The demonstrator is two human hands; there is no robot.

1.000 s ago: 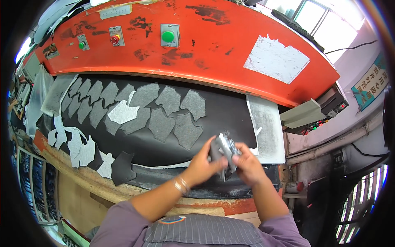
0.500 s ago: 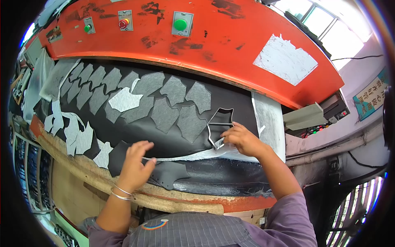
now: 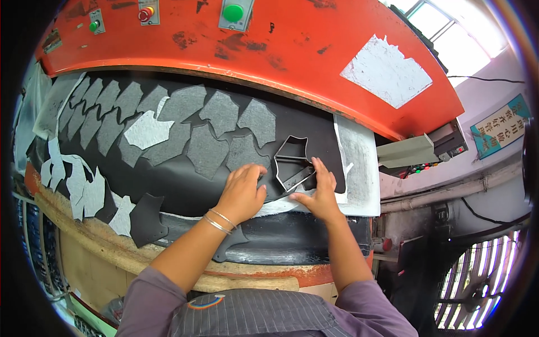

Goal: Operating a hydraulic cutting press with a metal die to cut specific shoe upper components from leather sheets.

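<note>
A metal cutting die (image 3: pixel 293 162), an open-topped outline with cross bars, stands on a black sheet (image 3: pixel 185 188). My right hand (image 3: pixel 321 197) holds the die at its near right corner, thumb along the near edge and fingers on the right side. Just left of the die, my left hand (image 3: pixel 241 194) hovers over the sheet with bent fingers, thumb apart, and nothing visible in it. Grey cut-outs (image 3: pixel 207 149) of a similar angular shape lie in rows to the left, with a whitish piece (image 3: pixel 148 130) on top of them.
An orange-red press beam (image 3: pixel 185 42) with buttons spans the back. White scraps (image 3: pixel 77 188) and a dark cut piece (image 3: pixel 149 218) lie at the near left edge. Another dark piece (image 3: pixel 229 245) sits below my left forearm. A worn pale board (image 3: pixel 359 168) shows at right.
My left hand has moved right, close to the die. My right hand has shifted from the die's near bar to its near right corner. The view has shifted too.
</note>
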